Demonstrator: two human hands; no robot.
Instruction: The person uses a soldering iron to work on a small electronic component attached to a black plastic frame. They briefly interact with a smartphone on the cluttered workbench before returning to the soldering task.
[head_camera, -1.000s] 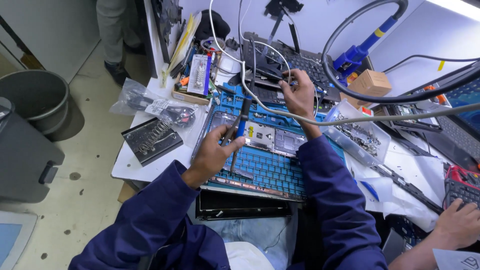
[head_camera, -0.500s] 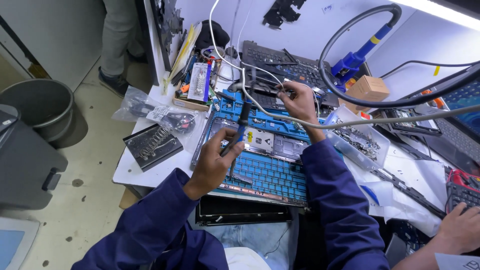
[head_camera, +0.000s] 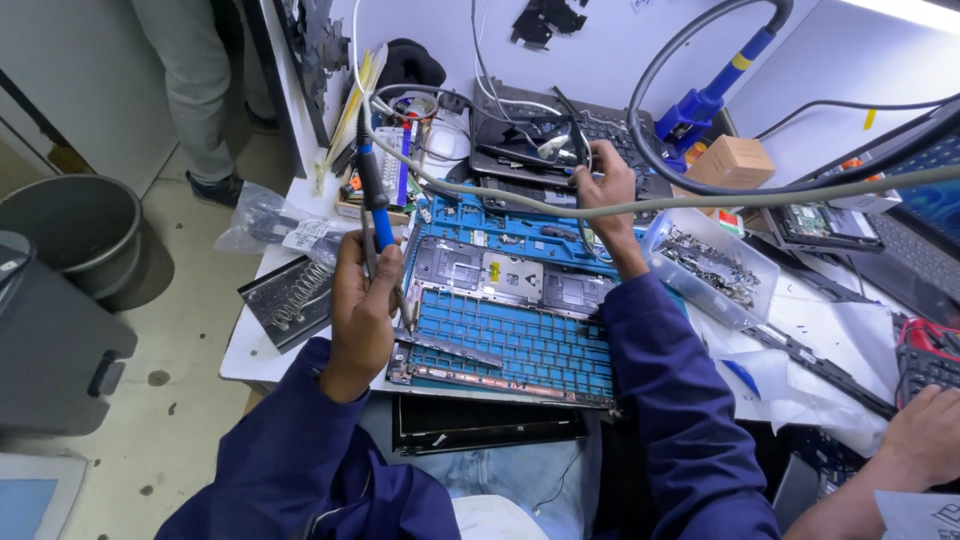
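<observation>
The left hand (head_camera: 362, 300) was closed around a soldering iron (head_camera: 372, 205) with a blue and black handle, its grip wrapped tight on the lower part of the handle while the cord end stood up and tilted slightly away from the person. The iron was held over the left edge of an opened laptop shell (head_camera: 520, 345), a blue-lined base lying flat on the desk (head_camera: 255, 350) right in front of the person.

The right hand (head_camera: 603, 185) reached to the far edge of the shell, fingers curled in a pinch on a thin wire (head_camera: 580, 135) that looped up toward a dark keyboard part (head_camera: 520, 150) behind it. How firmly that grip closed on the wire could not be told.

Just right of the shell sat a clear plastic tray (head_camera: 712, 265) of small metal pieces. A brown cardboard box (head_camera: 730, 160) stood farther back, near a blue-handled tool (head_camera: 712, 90) on a thick grey hose. A coiled metal stand (head_camera: 292, 295) lay on the desk left of the left hand. At the lower right corner, another person's hand (head_camera: 925, 435) rested on the desk, well apart.
</observation>
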